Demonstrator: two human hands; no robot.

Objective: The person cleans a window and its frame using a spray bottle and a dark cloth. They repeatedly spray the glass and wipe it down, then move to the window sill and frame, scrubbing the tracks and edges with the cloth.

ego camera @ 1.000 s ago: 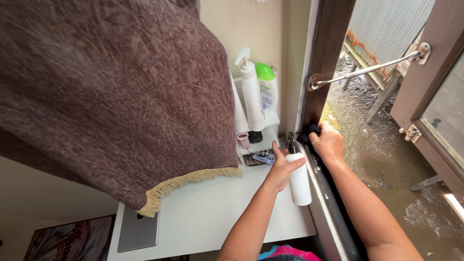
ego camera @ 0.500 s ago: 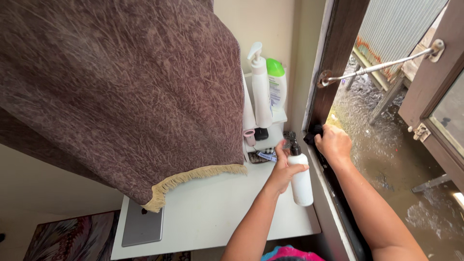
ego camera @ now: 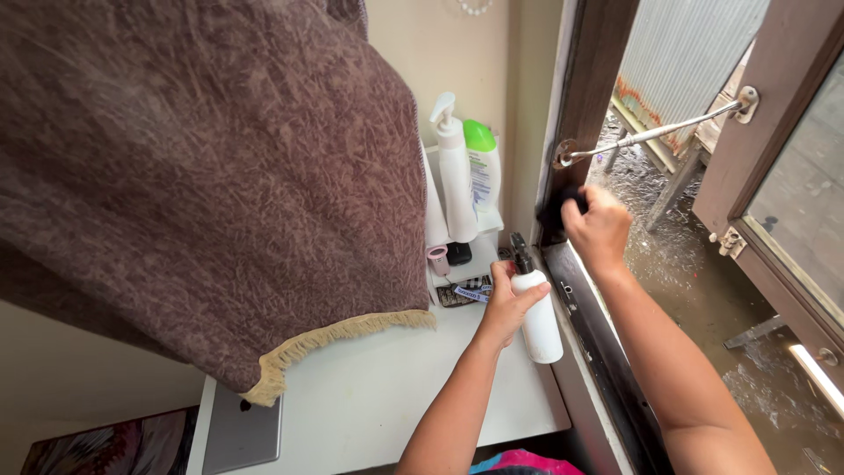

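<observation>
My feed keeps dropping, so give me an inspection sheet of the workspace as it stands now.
Surface: white tabletop, flat grey tablet at its left edge.
Job's things: white spray bottle with black nozzle, upright; dark cloth pressed on the dark brown window frame.
Clutter: white pump bottle, green-capped bottle, small pink cup on a white shelf in the corner.
Grippers: left hand wrapped around the spray bottle; right hand clutching the cloth.
Cables: nothing seen.
Surroundings: brown fringed curtain overhangs the tabletop; window open on a metal stay bar; wet ground outside.
</observation>
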